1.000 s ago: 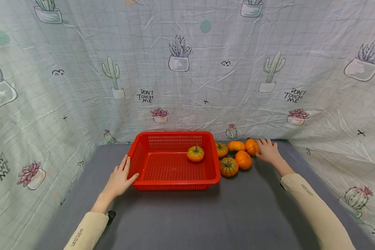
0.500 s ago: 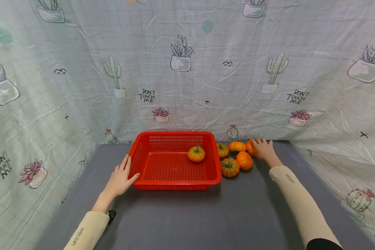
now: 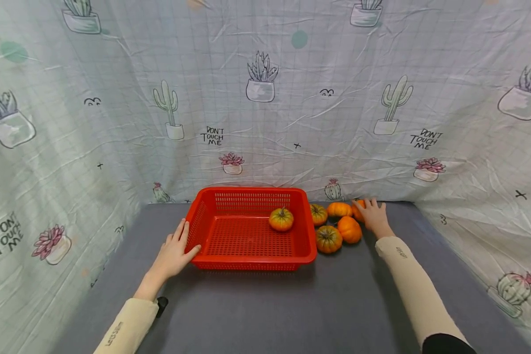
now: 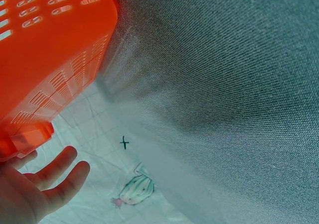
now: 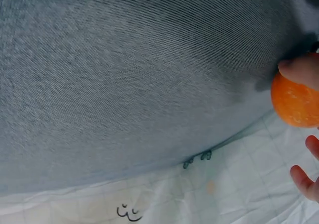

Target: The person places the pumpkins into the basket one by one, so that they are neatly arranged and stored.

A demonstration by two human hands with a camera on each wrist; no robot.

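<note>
A red plastic basket (image 3: 248, 258) with slotted walls sits mid-table, and one yellow-green mini pumpkin (image 3: 281, 220) lies in its right half. My left hand (image 3: 171, 255) rests on the basket's left side near the front corner, fingers fairly straight. To the right, my right hand (image 3: 374, 217) holds an orange mini pumpkin (image 5: 296, 107) between thumb and fingers; the thumb (image 5: 301, 70) lies on its surface in the right wrist view, and some fingers are out of frame. Beside it are two orange pumpkins (image 3: 349, 229) and two yellow-green ones (image 3: 329, 239), close together against the basket's right side.
A grey cloth (image 3: 265, 314) covers the table. White curtains printed with cacti (image 3: 256, 128) rise close behind the pumpkins and basket and along both sides.
My right hand has moved left over the rightmost orange pumpkin, covering more of it. My left hand has stayed at the basket. The head view has shifted slightly.
</note>
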